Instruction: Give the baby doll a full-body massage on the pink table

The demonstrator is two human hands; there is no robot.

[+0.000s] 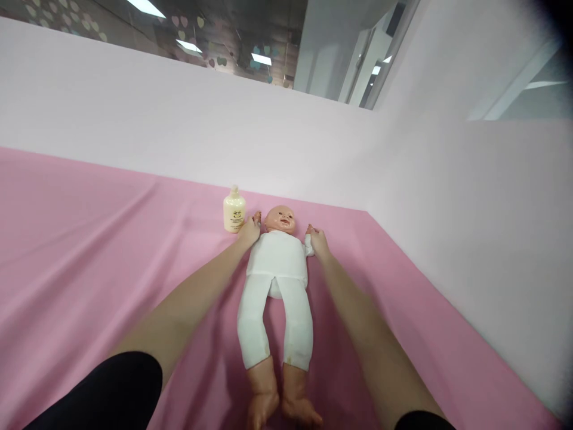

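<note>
The baby doll lies face-up mid-counter, head toward the far edge. The left hand and right hand each close on an arm. It looks light, with hard limbs and a soft cloth-covered torso; the torso is likely the best hold. A lotion bottle stands beside the left hand.

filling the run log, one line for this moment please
left hand: on doll's arm | right hand: on other arm | white-clothed plastic baby doll: face up on pink sheet | cream bottle: upright

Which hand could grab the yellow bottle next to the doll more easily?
Probably the left hand. It rests at the doll's shoulder, right beside the cream bottle standing on the pink cloth. The right hand is on the doll's other side, so it would have to cross over.
</note>
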